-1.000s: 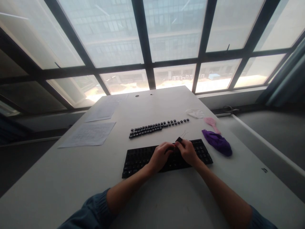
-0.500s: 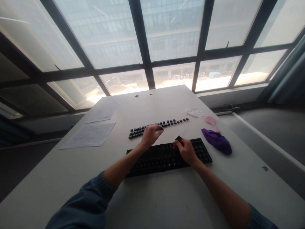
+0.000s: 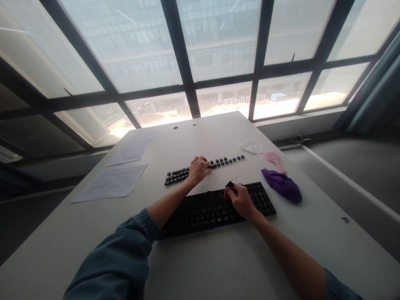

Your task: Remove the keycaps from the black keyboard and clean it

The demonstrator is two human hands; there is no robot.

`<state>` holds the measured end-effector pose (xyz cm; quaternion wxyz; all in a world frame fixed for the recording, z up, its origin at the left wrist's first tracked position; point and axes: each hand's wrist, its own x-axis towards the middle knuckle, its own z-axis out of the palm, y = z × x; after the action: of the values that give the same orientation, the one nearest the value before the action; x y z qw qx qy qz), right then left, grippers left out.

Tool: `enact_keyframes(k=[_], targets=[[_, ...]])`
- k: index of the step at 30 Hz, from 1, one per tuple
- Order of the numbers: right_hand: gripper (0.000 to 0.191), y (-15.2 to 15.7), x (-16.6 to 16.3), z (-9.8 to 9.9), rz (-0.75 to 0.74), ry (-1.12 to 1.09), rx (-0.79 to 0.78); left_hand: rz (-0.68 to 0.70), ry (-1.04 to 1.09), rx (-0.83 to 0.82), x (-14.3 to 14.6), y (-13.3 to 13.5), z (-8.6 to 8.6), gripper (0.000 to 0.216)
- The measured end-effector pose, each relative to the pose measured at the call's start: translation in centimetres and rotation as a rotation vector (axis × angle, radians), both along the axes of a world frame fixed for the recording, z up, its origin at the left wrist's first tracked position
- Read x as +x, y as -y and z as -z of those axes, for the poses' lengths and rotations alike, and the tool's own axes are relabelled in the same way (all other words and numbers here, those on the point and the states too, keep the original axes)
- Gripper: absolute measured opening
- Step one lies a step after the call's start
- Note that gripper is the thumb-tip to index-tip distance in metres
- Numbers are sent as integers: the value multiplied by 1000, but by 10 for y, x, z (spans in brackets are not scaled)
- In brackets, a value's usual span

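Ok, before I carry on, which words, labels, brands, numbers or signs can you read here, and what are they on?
None can be read.
Keyboard: pale legends on some keys, too small and dark.
Loose keycaps: any legends too small.
Near paper sheet: faint marks, too blurred.
Far paper sheet: too faint.
Small dark mark at the right: too small to tell if it is lettering.

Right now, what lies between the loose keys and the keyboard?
In the head view: white tabletop, crossed by the left forearm, with thin pale wires near the right hand.
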<state>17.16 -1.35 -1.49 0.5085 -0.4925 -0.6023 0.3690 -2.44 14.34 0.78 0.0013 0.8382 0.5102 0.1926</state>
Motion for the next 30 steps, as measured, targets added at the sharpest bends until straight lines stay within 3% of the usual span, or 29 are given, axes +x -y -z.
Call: enact_keyframes(k=[9,16,22,26,30], targets=[[26,1,0,-2,-15,-13,12,6,-23,-9,0,1,3,8],[29,-2,-1,0,3,-141,-2,-21,53,63,-13,6,-11,15],[32,-4,3,-6,223,-323,11,16,161,90,-27,35,-24,19],[33,-5,5,-4,277,-317,8,52,97,98,-25,50,-21,22],[33,-5,4,-2,256,-274,10,-31,-39,82,-21,41,-10,22]])
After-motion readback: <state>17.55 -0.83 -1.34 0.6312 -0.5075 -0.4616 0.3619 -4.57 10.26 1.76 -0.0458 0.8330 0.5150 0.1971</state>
